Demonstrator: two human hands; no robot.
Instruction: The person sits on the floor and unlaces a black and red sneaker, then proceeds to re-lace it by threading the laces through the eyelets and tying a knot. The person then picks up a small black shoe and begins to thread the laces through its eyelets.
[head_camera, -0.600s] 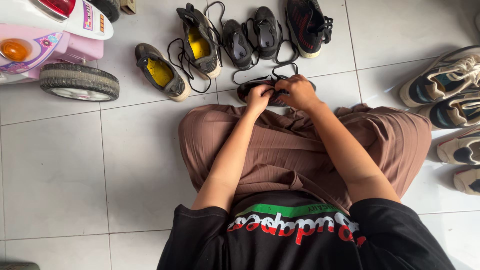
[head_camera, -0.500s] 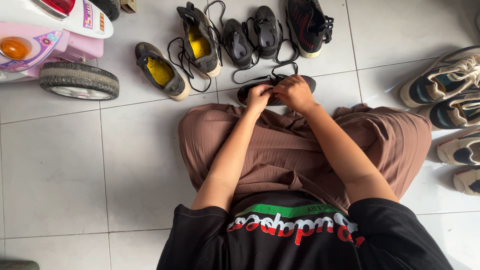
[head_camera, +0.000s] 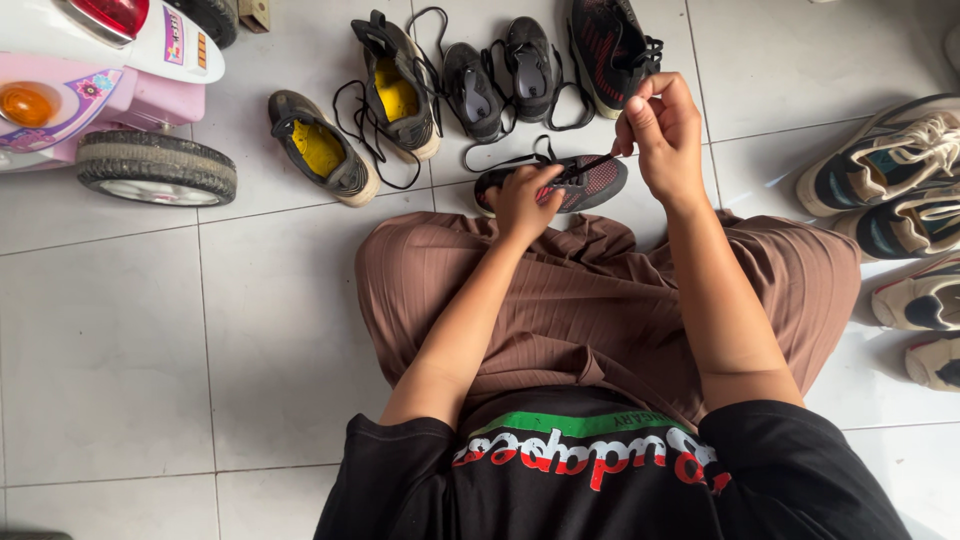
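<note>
A black knit shoe with red flecks lies on the white tile floor just past my knees. My left hand rests on its opening and holds it down. My right hand is raised above and to the right of the shoe, fingers pinched on a black shoelace that runs taut from the shoe up to my fingertips. More black lace loops trail off the shoe's far side. I sit with my brown ribbed trousers spread across the floor.
Other shoes lie beyond: two dark ones with yellow insoles, two small black ones, a black-red one. Light sneakers line the right edge. A pink and white toy ride-on with a rubber wheel stands at top left.
My right hand has lifted up and to the right away from the shoe, drawing the lace out taut. My left hand has stayed on the shoe.
</note>
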